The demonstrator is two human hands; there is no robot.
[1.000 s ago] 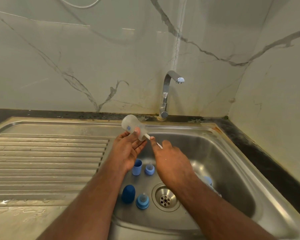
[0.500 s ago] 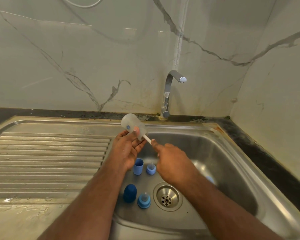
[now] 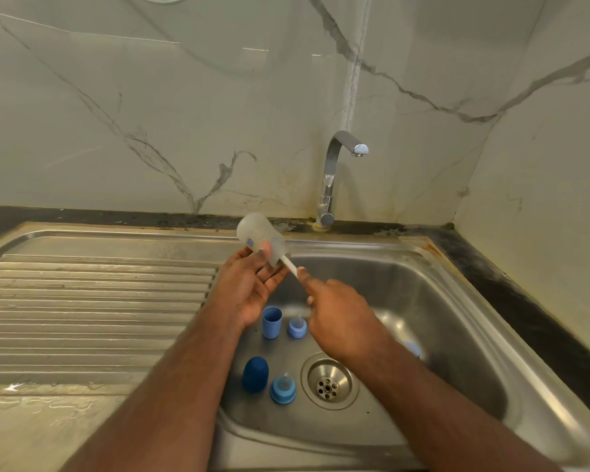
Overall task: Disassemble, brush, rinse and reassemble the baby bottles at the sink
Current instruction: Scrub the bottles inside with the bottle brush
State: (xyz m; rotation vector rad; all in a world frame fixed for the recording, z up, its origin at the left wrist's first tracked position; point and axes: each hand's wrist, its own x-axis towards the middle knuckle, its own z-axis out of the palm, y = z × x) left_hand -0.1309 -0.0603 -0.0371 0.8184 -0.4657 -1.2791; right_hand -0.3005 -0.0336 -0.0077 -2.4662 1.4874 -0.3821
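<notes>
Steel sink (image 3: pixel 457 301), left hand (image 3: pixel 249 287) gripping frosted bottle (image 3: pixel 259 238), right hand (image 3: pixel 338 318) apparently pinching brush handle (image 3: pixel 291 266) inside it

brush head (image 3: pixel 266 245) hidden, perhaps inside bottle (image 3: pixel 258 233)

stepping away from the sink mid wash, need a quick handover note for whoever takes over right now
Left hand: holds the clear bottle tilted over the sink's left edge, mouth toward the basin.
Right hand: its grip is on the white brush handle, with the brush end inside the bottle.
In the basin: light blue cap upright, a ring with teat beside it, dark blue cap and a second ring with teat near the drain. Something pale blue lies behind the right forearm, unclear what.
Tap: no water running.
Done: bottles disassembled.
Left: finish brushing, rinse, reassemble.
</notes>
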